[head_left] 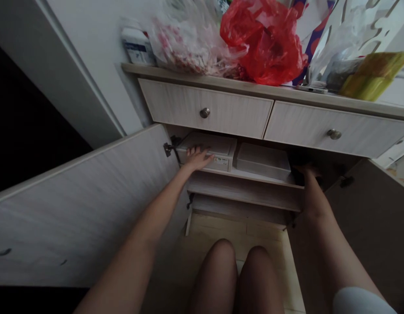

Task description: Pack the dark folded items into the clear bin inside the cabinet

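Observation:
My left hand lies with its fingers spread on a pale box with a small label, at the left of the cabinet's upper shelf. Beside that box sits a second pale box. At the right end of the same shelf, my right hand reaches into deep shadow next to a dark thing whose kind I cannot make out. The right hand's fingers are mostly lost in the dark, so their grip does not show.
The left door and right door stand swung out on both sides. Two drawers with round knobs run above the shelves. On the cabinet top lie a red plastic bag, a clear bag, a white bottle and a yellow packet.

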`<state>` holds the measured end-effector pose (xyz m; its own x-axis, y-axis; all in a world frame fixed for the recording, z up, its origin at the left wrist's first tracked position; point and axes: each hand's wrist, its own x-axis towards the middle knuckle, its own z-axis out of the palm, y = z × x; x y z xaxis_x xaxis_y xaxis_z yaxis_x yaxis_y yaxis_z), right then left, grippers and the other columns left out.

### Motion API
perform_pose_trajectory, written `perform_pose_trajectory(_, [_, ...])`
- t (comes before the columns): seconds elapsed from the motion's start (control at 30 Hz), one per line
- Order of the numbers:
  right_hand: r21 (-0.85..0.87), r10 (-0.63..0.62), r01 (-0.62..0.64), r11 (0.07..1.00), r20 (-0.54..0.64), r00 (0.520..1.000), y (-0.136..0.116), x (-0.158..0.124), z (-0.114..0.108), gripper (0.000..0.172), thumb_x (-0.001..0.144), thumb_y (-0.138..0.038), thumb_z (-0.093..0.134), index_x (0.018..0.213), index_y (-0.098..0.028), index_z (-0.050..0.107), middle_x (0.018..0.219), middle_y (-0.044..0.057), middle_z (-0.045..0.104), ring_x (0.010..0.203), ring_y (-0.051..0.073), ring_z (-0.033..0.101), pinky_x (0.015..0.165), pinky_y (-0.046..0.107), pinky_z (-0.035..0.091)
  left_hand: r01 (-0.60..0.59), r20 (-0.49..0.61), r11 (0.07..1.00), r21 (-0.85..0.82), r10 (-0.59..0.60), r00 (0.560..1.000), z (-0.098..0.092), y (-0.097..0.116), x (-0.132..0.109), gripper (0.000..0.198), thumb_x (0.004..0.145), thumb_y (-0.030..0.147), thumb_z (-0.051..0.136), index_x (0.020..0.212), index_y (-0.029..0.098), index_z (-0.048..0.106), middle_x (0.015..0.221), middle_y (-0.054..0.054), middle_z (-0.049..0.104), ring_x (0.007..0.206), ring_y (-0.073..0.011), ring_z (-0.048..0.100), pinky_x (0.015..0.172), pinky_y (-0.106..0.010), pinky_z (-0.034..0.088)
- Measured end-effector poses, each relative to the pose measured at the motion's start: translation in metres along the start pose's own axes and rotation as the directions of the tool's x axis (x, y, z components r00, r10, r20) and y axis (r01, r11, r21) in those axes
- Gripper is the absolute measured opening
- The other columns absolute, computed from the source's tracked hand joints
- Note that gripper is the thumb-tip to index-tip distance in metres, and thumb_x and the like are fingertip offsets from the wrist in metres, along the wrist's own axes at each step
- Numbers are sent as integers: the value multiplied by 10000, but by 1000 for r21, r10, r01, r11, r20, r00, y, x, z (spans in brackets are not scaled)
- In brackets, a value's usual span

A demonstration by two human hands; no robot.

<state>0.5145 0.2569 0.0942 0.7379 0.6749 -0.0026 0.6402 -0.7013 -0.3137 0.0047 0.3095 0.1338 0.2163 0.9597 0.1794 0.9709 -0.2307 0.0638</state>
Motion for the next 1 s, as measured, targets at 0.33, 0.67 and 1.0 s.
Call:
perform_pose_trajectory(0.33, [-106,-827,822,559,-149,543,-35,-84,15,431,978,-299,355,1215,-223,707,1263,118,665,1208,288,561,1063,460,356,1,18,1000,0,-1,1000,1,-1,1,684,981,618,264,1540,248,398,1598,-166,353,1476,-413,269,1171,-580,178])
perform_pose_trajectory(0.67, [-265,-788,766,586,33,615,-57,-106,4,379,1020,-388,426,1198,-235,722,1075,143,736,1044,298,650,950,428,404,17,47,999,-31,-16,999,1,0,6,699,970,617,282,1550,242,382,1625,-181,300,1496,-426,231,1178,-596,156])
perform_pose_trajectory(1.0, [227,-628,882,412,-631,456,90,-264,19,398,1002,-386,472,1372,-271,560,1233,115,630,1162,250,596,968,431,502,-213,-593,933,-290,-1,805,-8,12,-85,635,979,441,294,1550,172,364,1562,-163,430,1506,-316,268,1214,-565,138])
